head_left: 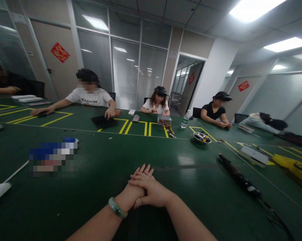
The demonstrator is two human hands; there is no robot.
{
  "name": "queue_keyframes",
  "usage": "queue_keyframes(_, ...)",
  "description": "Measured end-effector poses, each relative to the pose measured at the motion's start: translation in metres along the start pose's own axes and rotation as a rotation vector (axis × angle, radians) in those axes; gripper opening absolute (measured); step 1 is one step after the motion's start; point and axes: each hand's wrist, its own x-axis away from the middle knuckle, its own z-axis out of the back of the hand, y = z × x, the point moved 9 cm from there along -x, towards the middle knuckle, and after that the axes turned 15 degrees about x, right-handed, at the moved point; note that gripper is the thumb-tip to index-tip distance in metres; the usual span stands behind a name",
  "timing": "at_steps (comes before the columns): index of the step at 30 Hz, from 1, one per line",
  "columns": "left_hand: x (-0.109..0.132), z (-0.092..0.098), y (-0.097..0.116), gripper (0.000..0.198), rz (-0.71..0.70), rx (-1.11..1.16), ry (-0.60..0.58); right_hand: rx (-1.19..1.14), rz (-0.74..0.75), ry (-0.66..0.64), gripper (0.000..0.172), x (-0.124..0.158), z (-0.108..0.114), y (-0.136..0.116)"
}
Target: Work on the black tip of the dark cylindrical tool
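Note:
My left hand (132, 192), with a green bangle (117, 208) at the wrist, lies palm down on the green table (95, 187). Its fingers stretch forward, partly covered. Across its back rests my right hand (154, 190), fingers straight and laid flat over the left, thumb on the near side. Neither hand holds any object. Off to the right lies a black electric screwdriver (238, 177) with a cord. On the left is a blue and white item (50, 154), blurred out by pixels.
Ahead are a metal bowl (202, 142) of small parts, a water bottle (185, 119), and a power supply unit (164, 119) with loose wires. A black tray (104, 121) lies under a co-worker's hand. A yellow object (288, 164) is far right. Several people sit across the table.

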Motion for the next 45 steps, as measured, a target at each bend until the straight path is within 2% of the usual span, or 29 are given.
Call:
queue_keyframes(3, 0.006, 0.002, -0.001, 0.091, 0.045, -0.075, -0.112, -0.019, 0.020, 0.046, 0.076, -0.001, 0.000, 0.000)
queue_keyframes(5, 0.014, 0.011, 0.006, 0.087, 0.028, -0.072, -0.159, -0.067, 0.006, 0.099, 0.076, -0.001, 0.005, 0.011)
queue_keyframes(7, 0.023, 0.029, 0.021, 0.073, -0.071, -0.008, -0.141, -0.112, -0.101, 0.206, 0.075, 0.009, 0.020, 0.041)
queue_keyframes(9, 0.029, 0.044, 0.028, 0.065, -0.065, 0.048, -0.119, -0.060, -0.338, 0.391, 0.071, 0.041, 0.050, 0.091)
queue_keyframes(11, 0.033, 0.052, 0.031, 0.066, -0.026, 0.090, -0.139, 0.142, -0.671, 0.608, 0.068, 0.103, 0.088, 0.143)
queue_keyframes(13, 0.033, 0.054, 0.032, 0.068, 0.004, 0.119, -0.163, 0.442, -1.039, 0.761, 0.069, 0.189, 0.121, 0.182)
queue_keyframes(14, 0.033, 0.054, 0.033, 0.068, 0.010, 0.131, -0.166, 0.585, -1.218, 0.806, 0.072, 0.235, 0.132, 0.195)
queue_keyframes(16, 0.031, 0.054, 0.032, 0.068, 0.013, 0.150, -0.162, 0.790, -1.471, 0.812, 0.078, 0.316, 0.143, 0.213)
queue_keyframes(19, 0.031, 0.051, 0.028, 0.067, 0.024, 0.174, -0.160, 0.889, -1.655, 0.761, 0.085, 0.406, 0.140, 0.234)
queue_keyframes(21, 0.031, 0.049, 0.026, 0.067, 0.026, 0.181, -0.158, 0.865, -1.687, 0.695, 0.084, 0.439, 0.135, 0.247)
queue_keyframes(23, 0.031, 0.048, 0.024, 0.066, 0.019, 0.179, -0.152, 0.853, -1.683, 0.642, 0.077, 0.452, 0.133, 0.255)
queue_keyframes(27, 0.030, 0.044, 0.018, 0.063, 0.016, 0.161, -0.155, 0.866, -1.706, 0.614, 0.065, 0.451, 0.143, 0.254)
queue_keyframes(34, 0.025, 0.034, 0.007, 0.061, -0.005, 0.105, -0.138, 0.810, -1.830, 0.579, 0.061, 0.445, 0.156, 0.240)
queue_keyframes(40, 0.022, 0.028, -0.001, 0.063, 0.043, 0.078, -0.173, 0.808, -1.854, 0.572, 0.050, 0.451, 0.157, 0.241)
queue_keyframes(45, 0.019, 0.027, -0.001, 0.065, 0.013, 0.059, -0.153, 0.785, -1.863, 0.564, 0.041, 0.454, 0.158, 0.243)
